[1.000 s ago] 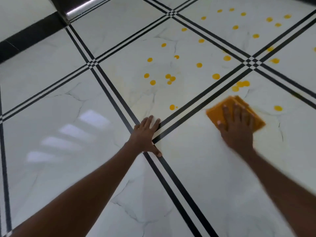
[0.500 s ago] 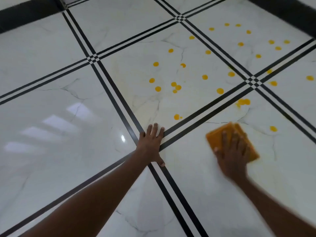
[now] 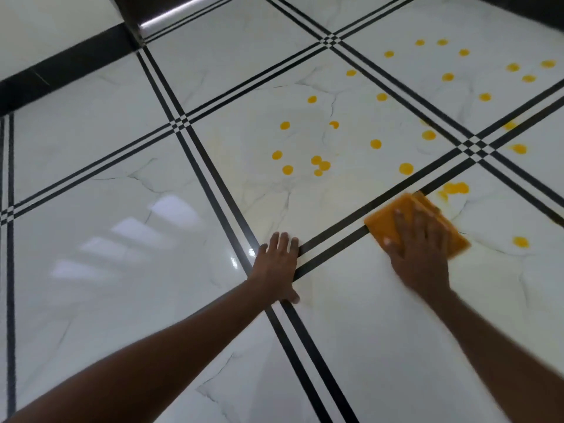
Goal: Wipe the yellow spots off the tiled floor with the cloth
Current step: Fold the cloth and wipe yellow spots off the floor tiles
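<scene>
Your right hand [image 3: 422, 254]: fingers spread, pressed flat on the folded orange cloth [image 3: 416, 225], which lies across the black double line of the tiled floor [image 3: 122, 270]. Your left hand [image 3: 277, 267]: open, palm down on the line crossing. Yellow spots [image 3: 319, 164]: many beyond the cloth; a smeared one touches its far edge.

Two bare forearms in view, no sleeves, no gloves. Left hand [image 3: 276, 267]: no rings, no watch or band at wrist. Right hand [image 3: 419, 254]: same, short nails visible on the fingertips, edges motion-blurred.
</scene>
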`<act>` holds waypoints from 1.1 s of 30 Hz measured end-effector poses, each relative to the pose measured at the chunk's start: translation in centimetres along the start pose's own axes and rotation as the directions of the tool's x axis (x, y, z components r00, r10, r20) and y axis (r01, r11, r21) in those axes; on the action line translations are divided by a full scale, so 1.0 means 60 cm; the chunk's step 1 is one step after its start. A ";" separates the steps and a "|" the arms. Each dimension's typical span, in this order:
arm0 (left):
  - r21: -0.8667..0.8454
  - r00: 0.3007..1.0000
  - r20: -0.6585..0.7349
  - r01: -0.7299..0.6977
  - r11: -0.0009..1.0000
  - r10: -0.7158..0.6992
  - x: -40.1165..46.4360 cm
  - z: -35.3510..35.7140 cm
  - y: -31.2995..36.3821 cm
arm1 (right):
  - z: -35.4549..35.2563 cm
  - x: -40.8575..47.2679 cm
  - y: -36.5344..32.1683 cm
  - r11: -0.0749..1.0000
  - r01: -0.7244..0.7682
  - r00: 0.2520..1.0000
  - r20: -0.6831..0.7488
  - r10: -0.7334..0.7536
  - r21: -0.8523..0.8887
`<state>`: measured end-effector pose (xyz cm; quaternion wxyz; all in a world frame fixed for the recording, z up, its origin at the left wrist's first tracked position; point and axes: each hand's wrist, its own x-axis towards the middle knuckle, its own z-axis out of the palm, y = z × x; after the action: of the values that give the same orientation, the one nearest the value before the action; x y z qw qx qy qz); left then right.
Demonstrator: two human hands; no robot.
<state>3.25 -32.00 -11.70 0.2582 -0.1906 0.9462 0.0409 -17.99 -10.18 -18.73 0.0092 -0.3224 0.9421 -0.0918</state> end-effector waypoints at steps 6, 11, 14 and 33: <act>-0.015 0.987 -0.038 -0.155 0.988 0.154 0.092 -0.087 0.087 | -0.004 -0.126 -0.052 0.985 0.156 0.982 0.098 -0.163 0.070; -0.012 0.983 -0.083 -0.166 0.986 0.165 0.180 -0.092 0.175 | -0.011 0.124 0.170 0.993 0.079 0.996 0.058 -0.074 -0.085; -0.028 0.987 -0.085 -0.136 0.990 0.133 0.207 -0.083 0.217 | -0.028 0.077 0.219 0.968 -0.248 0.965 -0.101 0.243 -0.032; 0.024 0.998 -0.038 -0.054 0.998 0.055 0.206 -0.094 0.238 | -0.036 -0.119 0.074 0.940 -0.330 0.943 -0.008 0.332 0.091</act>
<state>-14.69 -23.99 -13.37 0.2410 -0.1626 0.9562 0.0332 -15.19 -2.06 -17.68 0.0278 -0.1577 0.9779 -0.1341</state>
